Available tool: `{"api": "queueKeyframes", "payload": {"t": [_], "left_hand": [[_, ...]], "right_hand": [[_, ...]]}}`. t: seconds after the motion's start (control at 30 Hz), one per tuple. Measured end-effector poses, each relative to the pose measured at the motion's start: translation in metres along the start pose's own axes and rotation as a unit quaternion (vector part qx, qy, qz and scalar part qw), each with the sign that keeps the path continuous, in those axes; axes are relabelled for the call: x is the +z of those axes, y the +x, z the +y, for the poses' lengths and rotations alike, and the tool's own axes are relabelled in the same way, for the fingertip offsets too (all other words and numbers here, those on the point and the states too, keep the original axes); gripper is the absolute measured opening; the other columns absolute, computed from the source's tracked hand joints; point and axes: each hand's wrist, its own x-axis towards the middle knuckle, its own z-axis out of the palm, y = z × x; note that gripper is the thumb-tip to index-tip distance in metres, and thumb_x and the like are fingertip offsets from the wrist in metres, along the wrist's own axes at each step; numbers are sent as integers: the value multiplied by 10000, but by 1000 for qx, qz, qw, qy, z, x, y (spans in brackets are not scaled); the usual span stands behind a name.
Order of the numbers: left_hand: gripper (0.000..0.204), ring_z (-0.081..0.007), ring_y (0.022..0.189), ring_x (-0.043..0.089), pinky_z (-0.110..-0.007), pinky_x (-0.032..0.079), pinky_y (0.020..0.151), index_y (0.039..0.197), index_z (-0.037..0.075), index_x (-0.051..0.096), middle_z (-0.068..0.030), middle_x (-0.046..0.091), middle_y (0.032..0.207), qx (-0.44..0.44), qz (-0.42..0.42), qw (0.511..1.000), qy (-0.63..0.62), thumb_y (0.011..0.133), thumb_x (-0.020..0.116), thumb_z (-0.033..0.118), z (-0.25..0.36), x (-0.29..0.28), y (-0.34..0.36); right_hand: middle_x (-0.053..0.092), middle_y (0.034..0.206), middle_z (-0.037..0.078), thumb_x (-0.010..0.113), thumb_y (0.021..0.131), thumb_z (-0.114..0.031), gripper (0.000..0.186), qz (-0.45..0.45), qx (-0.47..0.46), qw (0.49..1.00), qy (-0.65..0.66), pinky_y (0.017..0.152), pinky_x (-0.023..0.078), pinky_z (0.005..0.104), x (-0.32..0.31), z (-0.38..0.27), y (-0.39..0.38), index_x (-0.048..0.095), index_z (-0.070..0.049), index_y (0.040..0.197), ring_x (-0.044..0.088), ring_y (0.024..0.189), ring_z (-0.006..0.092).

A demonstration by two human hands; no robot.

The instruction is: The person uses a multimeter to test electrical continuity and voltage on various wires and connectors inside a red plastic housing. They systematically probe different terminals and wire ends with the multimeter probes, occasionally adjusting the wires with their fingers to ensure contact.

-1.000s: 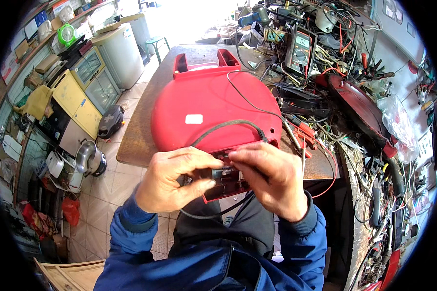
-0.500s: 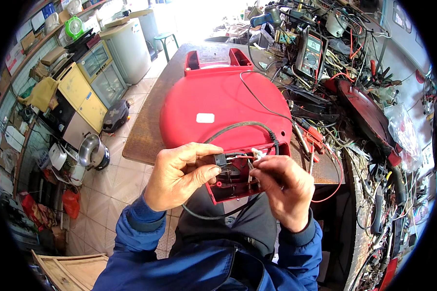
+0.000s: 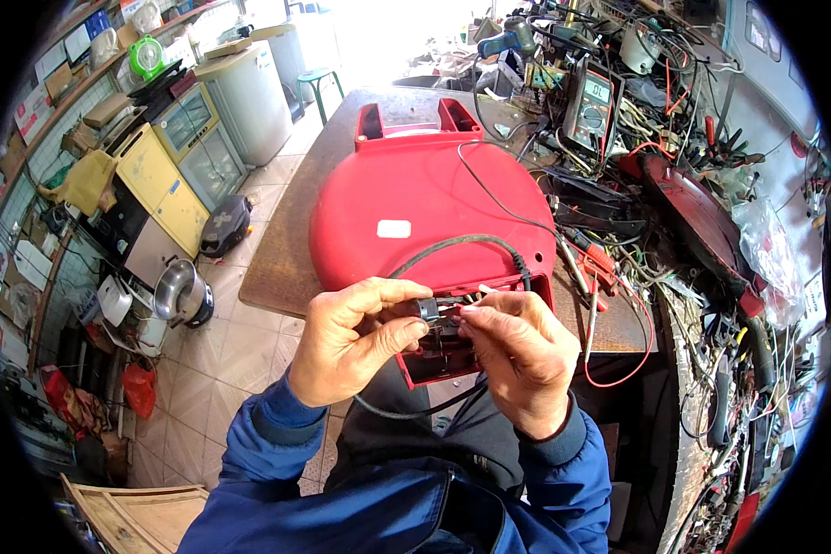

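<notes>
A red, rounded electric appliance housing [image 3: 434, 198] lies on the brown table, its near compartment [image 3: 434, 377] open with wires and parts inside. Over that compartment, my left hand [image 3: 346, 337] pinches a small black switch-like part [image 3: 427, 310] between thumb and forefinger. My right hand [image 3: 526, 351] is closed just to the right of it, fingertips together at thin wires coming from the compartment. Those fingertips hide the wire ends, and whether the wires touch the black part I cannot tell. A thick black power cord [image 3: 462, 239] arches over the housing's near edge.
At the right, the bench is heaped with cables and tools, including a multimeter [image 3: 593, 103] and red test clips [image 3: 600, 263]. A round dark red lid [image 3: 697, 226] leans there. Cabinets [image 3: 162, 189], a metal pot [image 3: 181, 292] and a green stool [image 3: 319, 90] stand on the left.
My right hand has moved left, closer to the black part. The black part has turned slightly in my left hand. The view has shifted a little.
</notes>
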Motion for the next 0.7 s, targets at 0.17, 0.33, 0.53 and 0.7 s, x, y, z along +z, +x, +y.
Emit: {"api": "queueKeyframes", "payload": {"t": [0.17,0.33,0.53,0.7], "left_hand": [[281,-77,801,663,-217,539,713,1201,-35,643,-65,720,976,1,21,1000,-9,958,698,94,0,6,-3],[289,-78,802,656,-222,545,708,1203,-37,644,-70,721,988,-5,41,999,-22,958,701,105,2,11,-4],[280,-88,809,653,-229,550,706,1205,-45,644,-82,720,994,-11,45,998,-53,966,688,96,0,12,-3],[284,-89,803,650,-231,549,704,1212,-46,644,-82,720,991,-9,47,998,-49,967,686,91,-1,12,-3]], "right_hand": [[665,955,150,765,763,102,262,14,-19,999,-25,771,582,319,3,2,-2,717,11,1003,712,849,262],[655,973,138,765,769,108,263,35,-24,998,-37,724,564,287,10,4,-4,715,21,1013,698,837,236],[651,972,135,770,790,86,241,21,-5,1000,-12,700,551,284,6,3,-2,714,21,1015,693,824,227],[645,970,131,769,794,84,236,16,6,1000,-2,694,542,282,6,3,-1,715,16,1014,685,811,217]]}}
